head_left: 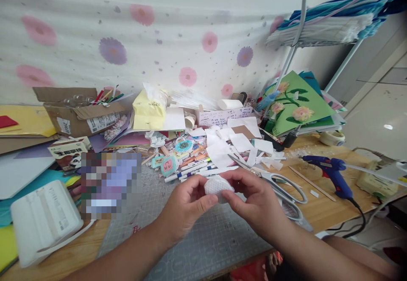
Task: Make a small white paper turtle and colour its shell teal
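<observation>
A small white rounded piece with a dimpled surface [218, 185] is held up above the grey cutting mat [178, 247]. My left hand [187, 204] pinches its left side between thumb and fingers. On its right side my right hand [254, 196] grips it the same way, both thumbs toward me. Its underside and far edge are partly hidden by my fingers. Large scissors with grey handles [297, 189] lie just behind and right of my right hand, blades pointing back left among white paper scraps [219, 153].
A blue glue gun [333, 172] with a cord lies at the right. Several markers [187, 170] and small decorated pieces [169, 166] are heaped behind my hands. At the left are a white box-shaped device [46, 221], a cardboard box [79, 117] and a blurred-out item [110, 183].
</observation>
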`<state>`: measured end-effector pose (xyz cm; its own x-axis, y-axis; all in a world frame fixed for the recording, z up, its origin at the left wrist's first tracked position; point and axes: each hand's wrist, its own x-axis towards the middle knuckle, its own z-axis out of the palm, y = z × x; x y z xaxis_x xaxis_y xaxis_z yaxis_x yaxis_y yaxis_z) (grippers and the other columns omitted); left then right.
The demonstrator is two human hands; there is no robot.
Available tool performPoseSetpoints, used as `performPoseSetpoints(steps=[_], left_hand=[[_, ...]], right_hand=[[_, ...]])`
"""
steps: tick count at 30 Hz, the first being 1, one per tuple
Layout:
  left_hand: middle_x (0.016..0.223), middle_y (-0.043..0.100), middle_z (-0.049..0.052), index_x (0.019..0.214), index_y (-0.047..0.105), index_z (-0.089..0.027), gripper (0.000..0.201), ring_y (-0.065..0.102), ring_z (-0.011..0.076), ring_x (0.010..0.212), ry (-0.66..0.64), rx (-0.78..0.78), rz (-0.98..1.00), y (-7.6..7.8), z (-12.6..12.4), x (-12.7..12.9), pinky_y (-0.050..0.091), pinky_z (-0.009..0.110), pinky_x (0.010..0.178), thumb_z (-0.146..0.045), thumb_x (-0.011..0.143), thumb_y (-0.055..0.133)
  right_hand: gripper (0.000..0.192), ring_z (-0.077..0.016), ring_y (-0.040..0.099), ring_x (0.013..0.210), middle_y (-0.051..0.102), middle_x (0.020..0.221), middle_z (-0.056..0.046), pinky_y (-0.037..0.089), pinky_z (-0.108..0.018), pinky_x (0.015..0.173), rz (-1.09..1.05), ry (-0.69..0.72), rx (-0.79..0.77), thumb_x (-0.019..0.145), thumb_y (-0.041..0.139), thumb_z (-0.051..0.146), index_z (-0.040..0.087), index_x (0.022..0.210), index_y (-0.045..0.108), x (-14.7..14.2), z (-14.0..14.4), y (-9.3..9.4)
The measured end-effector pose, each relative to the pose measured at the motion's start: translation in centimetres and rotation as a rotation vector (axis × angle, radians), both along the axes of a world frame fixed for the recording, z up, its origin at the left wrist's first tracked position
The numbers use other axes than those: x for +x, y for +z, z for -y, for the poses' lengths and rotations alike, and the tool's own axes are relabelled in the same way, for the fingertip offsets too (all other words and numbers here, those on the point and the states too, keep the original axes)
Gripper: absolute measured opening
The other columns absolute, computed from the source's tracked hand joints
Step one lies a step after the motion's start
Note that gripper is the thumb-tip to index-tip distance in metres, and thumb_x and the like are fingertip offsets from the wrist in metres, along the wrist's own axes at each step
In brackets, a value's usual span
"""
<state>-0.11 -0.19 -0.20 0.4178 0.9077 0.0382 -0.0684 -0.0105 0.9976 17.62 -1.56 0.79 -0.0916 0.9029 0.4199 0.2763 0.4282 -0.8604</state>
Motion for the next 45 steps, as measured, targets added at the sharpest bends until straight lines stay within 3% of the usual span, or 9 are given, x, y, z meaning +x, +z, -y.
performPoseSetpoints(steps=[12, 18, 22, 25, 31, 34, 38, 42, 45], left_hand=[[0.079, 0.065, 0.0, 0.088, 0.065, -0.021, 0.011, 0.058, 0.0153, 0.074, 0.051, 0.43, -0.224, 0.5, 0.5, -0.4, 0.043, 0.025, 0.069, -0.028, 0.08, 0.062], [0.098, 0.062, 0.005, 0.1, 0.06, -0.023, 0.021, 0.058, 0.0212, 0.095, -0.003, 0.483, -0.112, 0.1, 0.4, -0.6, 0.043, 0.035, 0.086, -0.024, 0.079, 0.064], [0.091, 0.061, 0.003, 0.091, 0.063, -0.023, 0.012, 0.057, 0.0185, 0.091, 0.059, 0.521, -0.095, 0.3, 0.2, -0.6, 0.044, 0.031, 0.083, -0.02, 0.079, 0.064], [0.088, 0.06, 0.001, 0.088, 0.064, -0.023, 0.009, 0.057, 0.0167, 0.087, 0.118, 0.493, -0.062, 0.6, 0.2, -0.5, 0.044, 0.029, 0.08, -0.018, 0.08, 0.063], [0.087, 0.061, 0.002, 0.087, 0.062, -0.021, 0.007, 0.057, 0.0171, 0.085, 0.096, 0.457, -0.086, 0.6, 0.2, -0.6, 0.043, 0.028, 0.078, -0.022, 0.08, 0.062], [0.086, 0.061, 0.002, 0.089, 0.06, -0.019, 0.016, 0.056, 0.0187, 0.083, 0.042, 0.363, -0.22, 0.7, 0.0, -0.4, 0.042, 0.029, 0.076, -0.028, 0.076, 0.066], [0.074, 0.059, 0.0, 0.078, 0.058, -0.018, 0.014, 0.053, 0.0164, 0.071, 0.029, 0.157, -0.383, 1.1, -0.3, 0.0, 0.04, 0.026, 0.065, -0.028, 0.072, 0.065], [0.061, 0.055, -0.005, 0.084, 0.057, -0.018, 0.021, 0.05, 0.0136, 0.058, 0.104, 0.017, -0.397, 0.6, 0.4, -0.9, 0.035, 0.023, 0.053, -0.025, 0.068, 0.068], [0.058, 0.055, -0.005, 0.083, 0.056, -0.018, 0.021, 0.051, 0.0142, 0.056, 0.235, -0.01, -0.394, -0.5, 1.5, -2.5, 0.034, 0.024, 0.053, -0.029, 0.069, 0.067]], right_hand=[[0.035, -0.0129, 0.062, 0.067, 0.066, 0.076, -0.001, 0.051, -0.024, 0.065, 0.14, 0.035, 0.231, 0.07, 0.065, 0.01, 0.018, 0.104, 0.06, -0.3, 0.6, 1.0], [0.046, -0.0129, 0.062, 0.073, 0.066, 0.08, -0.001, 0.05, -0.024, 0.071, 0.28, 0.083, 0.397, 0.069, 0.064, 0.003, 0.02, 0.111, 0.057, 0.3, 0.5, 1.3], [0.057, -0.0161, 0.062, 0.086, 0.065, 0.094, -0.005, 0.049, -0.029, 0.08, 0.311, 0.11, 0.406, 0.071, 0.068, 0.011, 0.02, 0.123, 0.048, 0.9, 0.3, 0.6], [0.064, -0.0169, 0.061, 0.092, 0.065, 0.1, -0.004, 0.048, -0.03, 0.084, 0.311, 0.1, 0.353, 0.07, 0.071, 0.013, 0.023, 0.126, 0.043, 1.0, 0.4, 0.3], [0.047, -0.0125, 0.064, 0.072, 0.067, 0.079, 0.002, 0.05, -0.025, 0.074, 0.238, 0.014, 0.369, 0.073, 0.064, 0.008, 0.025, 0.115, 0.051, 0.3, 0.6, 0.4], [0.046, -0.0137, 0.064, 0.071, 0.067, 0.079, 0.001, 0.051, -0.028, 0.072, 0.281, 0.037, 0.232, 0.072, 0.064, 0.011, 0.022, 0.115, 0.052, 0.7, 0.4, 0.3], [0.053, -0.018, 0.062, 0.09, 0.065, 0.1, -0.006, 0.05, -0.034, 0.081, 0.26, 0.155, 0.052, 0.071, 0.068, 0.02, 0.021, 0.121, 0.049, 2.2, 0.0, 0.3], [0.01, -0.0171, 0.059, 0.073, 0.062, 0.078, -0.003, 0.049, -0.031, 0.069, 0.192, 0.003, -0.051, 0.08, 0.059, 0.029, 0.019, 0.083, 0.058, 4.5, -0.2, 0.8], [0.016, -0.014, 0.052, 0.058, 0.054, 0.061, 0.002, 0.044, -0.027, 0.056, 0.183, -0.013, -0.109, 0.084, 0.051, 0.029, 0.019, 0.071, 0.054, 6.0, -0.1, 1.0]])
